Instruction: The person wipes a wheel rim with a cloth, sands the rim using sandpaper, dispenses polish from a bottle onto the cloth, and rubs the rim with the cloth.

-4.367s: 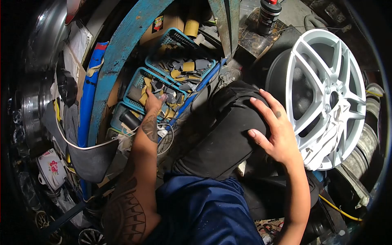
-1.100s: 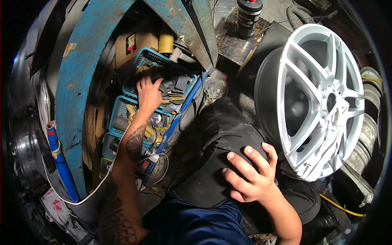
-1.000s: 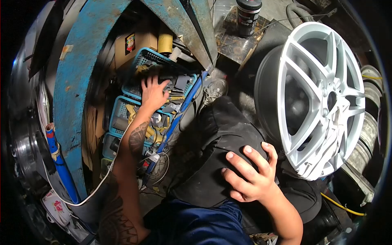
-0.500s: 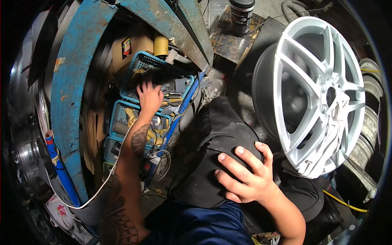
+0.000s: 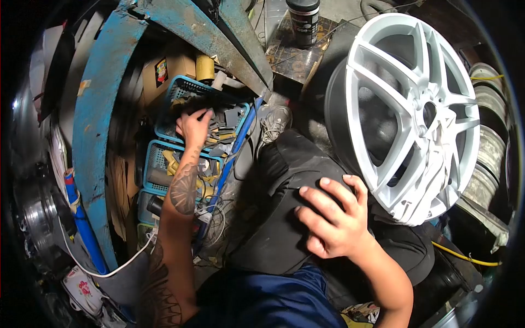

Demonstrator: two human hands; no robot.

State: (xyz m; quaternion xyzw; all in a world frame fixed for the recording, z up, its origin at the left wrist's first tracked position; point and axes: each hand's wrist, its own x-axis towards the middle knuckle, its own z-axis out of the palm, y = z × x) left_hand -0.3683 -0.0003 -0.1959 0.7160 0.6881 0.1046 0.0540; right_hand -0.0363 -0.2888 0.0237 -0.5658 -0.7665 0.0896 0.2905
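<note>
My left hand [image 5: 193,130] reaches into the upper blue plastic basket [image 5: 162,127], which holds many small grey and dark pieces that look like sandpaper scraps [image 5: 233,117]. Its fingers are curled together among the pieces; shadow hides what they grip, though a small dark bit shows by a fingertip. Over the black trouser leg [image 5: 284,218], my right hand [image 5: 336,218] is held with fingers bent and apart, nothing in it. To its upper right stands a silver alloy wheel [image 5: 383,183], tilted, with a white cloth [image 5: 432,175] draped over its lower spokes.
A second blue basket [image 5: 147,164] with yellow and grey scraps sits nearer me. Blue steel beams [image 5: 98,136] frame the baskets. A black canister [image 5: 304,24] stands on a worn board [image 5: 284,60]. More wheels [image 5: 486,147] lie at right, near a yellow hose [image 5: 465,257].
The view has shifted slightly, moving the wheel left and up. My left hand's fingers, spread before, are now drawn together in the basket. My right hand stays over the leg.
</note>
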